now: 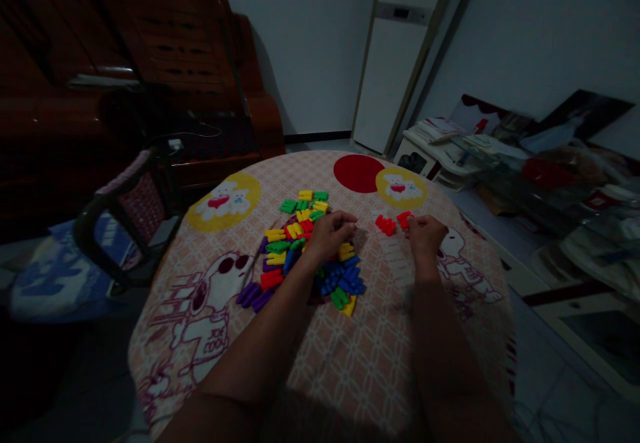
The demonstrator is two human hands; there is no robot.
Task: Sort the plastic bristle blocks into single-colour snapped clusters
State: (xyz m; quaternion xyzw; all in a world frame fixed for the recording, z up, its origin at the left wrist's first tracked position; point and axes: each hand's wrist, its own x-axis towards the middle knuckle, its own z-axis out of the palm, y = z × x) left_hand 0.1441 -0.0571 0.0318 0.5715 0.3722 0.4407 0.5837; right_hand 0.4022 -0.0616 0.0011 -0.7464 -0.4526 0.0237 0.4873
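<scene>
A: What carries everything here?

B: Our round table (350, 363), under a patterned cloth. We have the mixed pile (295, 230) left of centre, well inside the edges, so both our arms reach in from the near edge.

A: And our hands?

B: Our left hand (330, 233) is over the pile's right side, fingers bent and slightly apart. We cannot tell whether it grips a block, as the hand itself hides what lies beneath. Our right hand (425, 233) is to the right, towards the table's right edge, thumb and fingertips pinched together.

A: Around what?

B: First, see the small red group (385, 224) lying between our hands, apart from the pile; that gap makes it easy to tell from the mixed colours. Just right of it, we pinch the red block (404, 219), probably by the fingertips because it is too small for a full grasp.
</scene>
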